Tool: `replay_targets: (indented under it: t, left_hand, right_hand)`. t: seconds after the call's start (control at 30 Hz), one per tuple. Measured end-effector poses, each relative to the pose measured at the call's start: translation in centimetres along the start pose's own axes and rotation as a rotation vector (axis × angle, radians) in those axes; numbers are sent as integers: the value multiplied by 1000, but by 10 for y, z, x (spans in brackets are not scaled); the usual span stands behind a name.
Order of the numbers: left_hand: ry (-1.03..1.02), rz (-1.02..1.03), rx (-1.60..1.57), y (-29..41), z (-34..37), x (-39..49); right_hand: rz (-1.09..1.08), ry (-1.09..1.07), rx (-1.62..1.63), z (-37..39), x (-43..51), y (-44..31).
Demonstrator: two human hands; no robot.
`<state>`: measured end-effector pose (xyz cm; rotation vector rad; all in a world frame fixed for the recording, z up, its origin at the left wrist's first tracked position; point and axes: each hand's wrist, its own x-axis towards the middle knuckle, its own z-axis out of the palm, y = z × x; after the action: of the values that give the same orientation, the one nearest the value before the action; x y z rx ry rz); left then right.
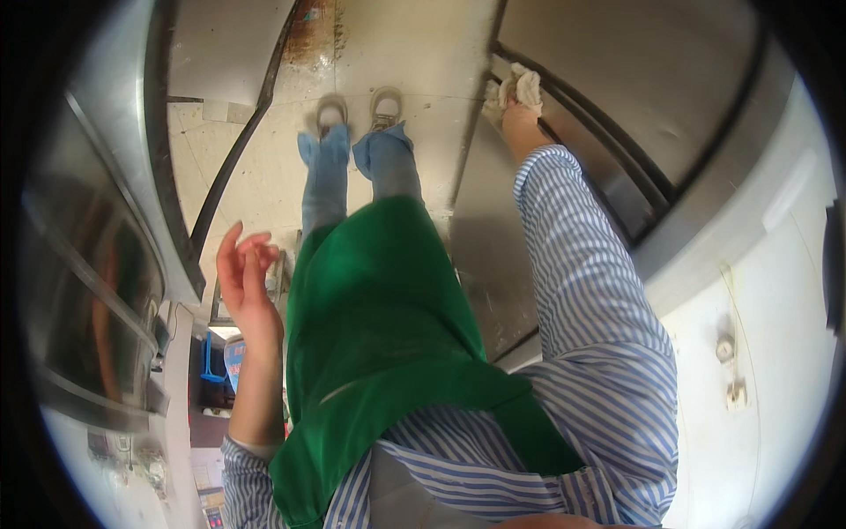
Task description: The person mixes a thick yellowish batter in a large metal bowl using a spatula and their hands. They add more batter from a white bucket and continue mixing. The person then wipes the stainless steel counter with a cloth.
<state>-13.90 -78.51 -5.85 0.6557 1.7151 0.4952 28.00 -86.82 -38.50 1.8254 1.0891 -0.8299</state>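
Note:
My right hand [522, 118] grips a crumpled off-white cloth [527, 86]. It holds the cloth against a stainless-steel cabinet [509, 198] on the right, close to the dark strips [588, 122] between its panels. The fingers are partly hidden by the cloth. My left hand [251, 278] hangs in the air at the left of my green apron [390, 284], fingers loosely bent and apart, with nothing in it.
Another steel appliance [109, 218] with a glossy dark front stands on the left, beside a dark-edged panel [225, 53]. The pale tiled floor [423, 40] has a brown stain [309, 36] ahead of my shoes [385, 106]. A blue plastic item [210, 360] is behind my left forearm.

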Motion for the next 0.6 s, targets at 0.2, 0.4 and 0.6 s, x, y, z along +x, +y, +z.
replay_targets:
  t: [0.2,0.4,0.6]
  left_hand:
    - [30,-131,86,-62,2,17]
    - [-71,-153,-31,-93,-2,21]
    - [-132,-49,-101,-67,-34,7]
  right_hand:
    - [-227,-150,-177,106,79,-28]
    - [-476,-216,-275,270,-75,-27]
    - [-353,-180,-264,222,-214,15]
